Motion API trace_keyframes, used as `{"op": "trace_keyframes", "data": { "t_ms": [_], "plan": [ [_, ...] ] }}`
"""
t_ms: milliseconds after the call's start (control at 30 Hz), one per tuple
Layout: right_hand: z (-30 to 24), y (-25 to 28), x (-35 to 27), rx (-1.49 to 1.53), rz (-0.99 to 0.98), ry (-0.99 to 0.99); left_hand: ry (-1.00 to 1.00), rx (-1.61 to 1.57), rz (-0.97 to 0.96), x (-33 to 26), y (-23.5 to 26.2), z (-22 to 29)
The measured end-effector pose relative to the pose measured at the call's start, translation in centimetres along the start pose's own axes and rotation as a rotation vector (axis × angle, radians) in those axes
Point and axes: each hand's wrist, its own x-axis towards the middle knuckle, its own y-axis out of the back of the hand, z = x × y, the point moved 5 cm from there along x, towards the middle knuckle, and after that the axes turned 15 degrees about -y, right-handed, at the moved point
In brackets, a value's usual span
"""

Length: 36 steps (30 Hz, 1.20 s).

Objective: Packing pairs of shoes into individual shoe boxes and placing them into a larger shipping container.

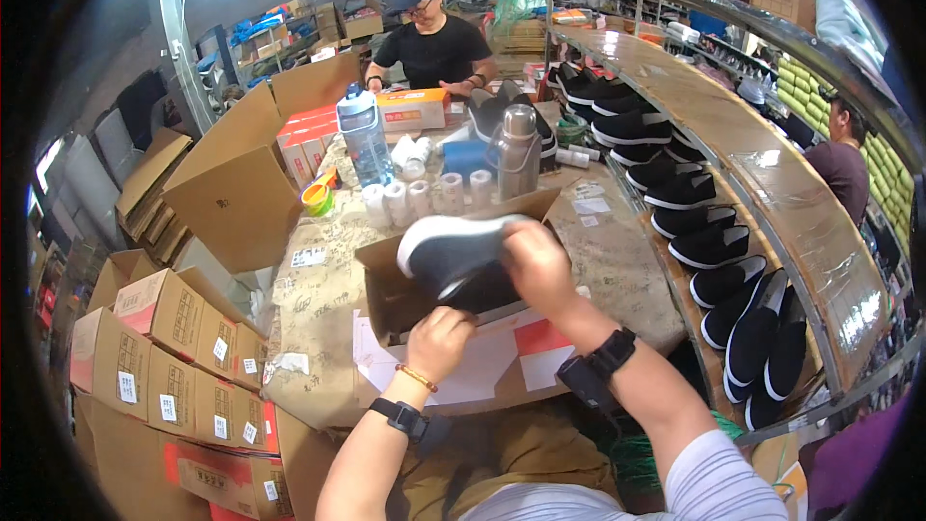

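A black slip-on shoe with a white sole [439, 251] is tilted above the open cardboard shoe box [381, 285], slightly blurred. My right hand [537, 268] grips one end of it, fingers closed. At the near rim of the box my left hand [440, 340] is closed, its fingertips partly hidden on the edge. Dark material shows inside the box, partly covered by the held shoe. Under the box's near side lies a white and red flat printed sheet [386, 362], spread on the paper-covered table [617, 280].
Several white rolls [395, 203], a water jug [365, 140] and a steel flask [518, 150] stand behind the box. Black shoes [714, 232] line the right rack. Stacked cartons [174, 367] fill the left. Across the table a person [431, 53] handles an orange box [410, 110].
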Motion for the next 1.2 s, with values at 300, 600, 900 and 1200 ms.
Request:
{"op": "trace_keyframes", "data": {
  "t_ms": [300, 600, 900, 1200],
  "plan": [
    [12.6, 2.5, 1.3, -0.210, -0.008, -0.497, 0.474, 0.080, -0.024, -2.6, 7.1, -11.1],
    [17.2, -5.4, -4.8, 0.266, -0.348, -0.793, 0.724, -0.203, 0.403, -7.6, 1.2, -11.3],
    [8.9, -3.0, -0.9, -0.551, -0.825, 0.250, 0.549, -0.297, -0.656, -2.6, 4.7, -10.0],
    [8.0, -4.5, 0.0, -0.444, -0.925, 0.086, 0.330, -0.146, -0.895, -1.5, 1.3, -8.1]
  ]
}}
